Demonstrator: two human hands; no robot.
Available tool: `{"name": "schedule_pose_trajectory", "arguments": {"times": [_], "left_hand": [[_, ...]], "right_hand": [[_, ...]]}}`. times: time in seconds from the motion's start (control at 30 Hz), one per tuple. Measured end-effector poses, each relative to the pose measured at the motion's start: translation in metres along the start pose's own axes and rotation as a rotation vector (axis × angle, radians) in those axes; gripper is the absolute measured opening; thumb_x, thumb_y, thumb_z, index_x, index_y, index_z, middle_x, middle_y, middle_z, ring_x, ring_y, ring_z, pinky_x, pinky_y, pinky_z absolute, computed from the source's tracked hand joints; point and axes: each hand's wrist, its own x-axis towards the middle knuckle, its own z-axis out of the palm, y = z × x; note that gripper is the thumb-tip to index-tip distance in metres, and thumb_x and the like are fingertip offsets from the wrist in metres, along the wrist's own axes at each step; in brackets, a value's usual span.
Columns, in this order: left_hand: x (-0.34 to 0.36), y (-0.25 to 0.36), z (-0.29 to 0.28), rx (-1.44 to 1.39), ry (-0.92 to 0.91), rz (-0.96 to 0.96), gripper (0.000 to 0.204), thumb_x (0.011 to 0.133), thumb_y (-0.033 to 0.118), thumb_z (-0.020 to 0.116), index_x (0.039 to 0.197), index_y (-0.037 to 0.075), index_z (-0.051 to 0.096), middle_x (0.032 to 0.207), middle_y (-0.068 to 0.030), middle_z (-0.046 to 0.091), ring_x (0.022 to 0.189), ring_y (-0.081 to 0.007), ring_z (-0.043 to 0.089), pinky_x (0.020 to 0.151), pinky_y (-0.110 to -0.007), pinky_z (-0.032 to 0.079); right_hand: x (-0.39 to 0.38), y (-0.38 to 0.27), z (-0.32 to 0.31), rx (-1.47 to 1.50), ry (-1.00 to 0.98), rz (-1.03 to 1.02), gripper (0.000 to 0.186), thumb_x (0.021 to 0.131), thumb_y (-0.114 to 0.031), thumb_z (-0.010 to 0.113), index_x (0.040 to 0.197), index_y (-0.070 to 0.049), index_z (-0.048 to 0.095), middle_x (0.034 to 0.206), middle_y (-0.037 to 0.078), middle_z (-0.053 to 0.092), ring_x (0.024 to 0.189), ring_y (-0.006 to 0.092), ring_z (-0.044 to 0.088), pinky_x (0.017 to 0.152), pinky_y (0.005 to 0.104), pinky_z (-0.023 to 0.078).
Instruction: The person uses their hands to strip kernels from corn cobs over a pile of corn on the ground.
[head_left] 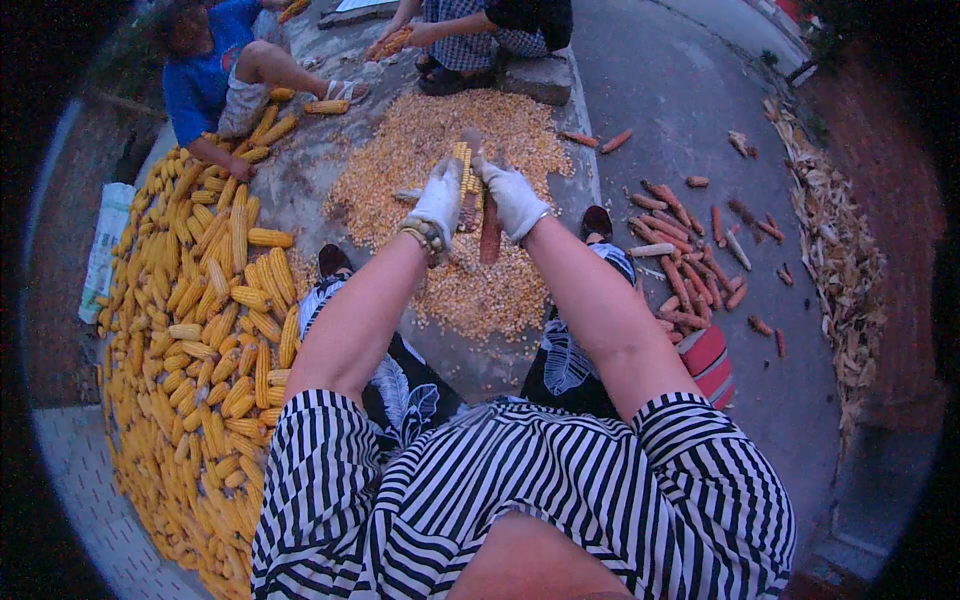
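Both my hands wear pale work gloves and meet in front of me over a spread of loose corn kernels [375,165]. My left hand [437,203] is closed around a corn ear [465,185], which has yellow kernels on its upper part and looks partly stripped lower down. In my right hand [515,203] is a bare reddish corncob [490,237], its lower end pointing toward me. Cob and ear lie side by side, pressed together. My fingertips at the far side are blurred. A beaded bracelet [424,235] circles my left wrist.
Whole yellow corn ears [215,330] form a big heap at my left. Stripped cobs [690,270] lie scattered at right, near a red striped object [706,362]. Dry husks [840,280] line the far right. Two people sit ahead; a hand [390,42] holds corn.
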Motion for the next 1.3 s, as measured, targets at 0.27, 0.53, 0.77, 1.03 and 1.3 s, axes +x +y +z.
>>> {"name": "schedule_pose_trajectory", "arguments": {"times": [0.27,0.53,0.77,1.03,1.3], "left_hand": [[-0.015,0.024,-0.009,0.050,-0.018,-0.043,0.050,0.093,0.046,0.031,0.124,0.008,0.042,0.098,-0.0078,0.053,0.079,-0.0176,0.053,0.067,-0.030,0.043],[-0.005,0.013,-0.021,-0.059,-0.142,-0.088,0.057,0.093,0.051,0.028,0.125,0.007,0.043,0.103,-0.0054,0.055,0.086,-0.0142,0.054,0.065,-0.027,0.048],[0.000,0.007,-0.002,0.080,-0.025,-0.036,0.049,0.093,0.047,0.030,0.116,0.008,0.048,0.099,-0.0068,0.056,0.083,-0.0146,0.054,0.069,-0.030,0.047],[0.006,-0.002,-0.019,-0.161,-0.097,-0.163,0.046,0.092,0.050,0.033,0.108,0.012,0.053,0.085,-0.0029,0.059,0.061,-0.0126,0.056,0.048,-0.028,0.047],[-0.004,0.015,-0.020,-0.184,-0.073,-0.229,0.037,0.094,0.041,0.034,0.117,0.015,0.047,0.086,-0.0044,0.058,0.063,-0.0160,0.056,0.047,-0.031,0.047]], "right_hand": [[-0.017,-0.015,0.011,0.168,-0.195,0.101,0.025,0.088,-0.023,0.052,0.103,-0.004,0.057,0.095,0.005,0.060,0.087,0.0141,0.056,0.079,0.0286,0.044],[-0.015,-0.009,0.018,0.203,-0.179,0.071,0.026,0.089,-0.026,0.052,0.103,-0.006,0.056,0.092,0.004,0.060,0.083,0.0143,0.056,0.074,0.0289,0.046],[0.000,0.006,0.008,-0.084,0.054,-0.065,0.035,0.087,-0.031,0.054,0.107,-0.003,0.057,0.093,0.004,0.060,0.083,0.0136,0.054,0.075,0.0274,0.043],[-0.033,-0.011,0.025,0.039,-0.231,-0.076,0.044,0.086,-0.026,0.059,0.118,0.000,0.046,0.101,0.004,0.056,0.090,0.0129,0.052,0.078,0.0261,0.041],[-0.029,-0.004,0.021,0.046,-0.259,-0.067,0.039,0.085,-0.022,0.060,0.116,-0.003,0.047,0.101,0.004,0.057,0.093,0.0137,0.053,0.082,0.0274,0.041]]}}
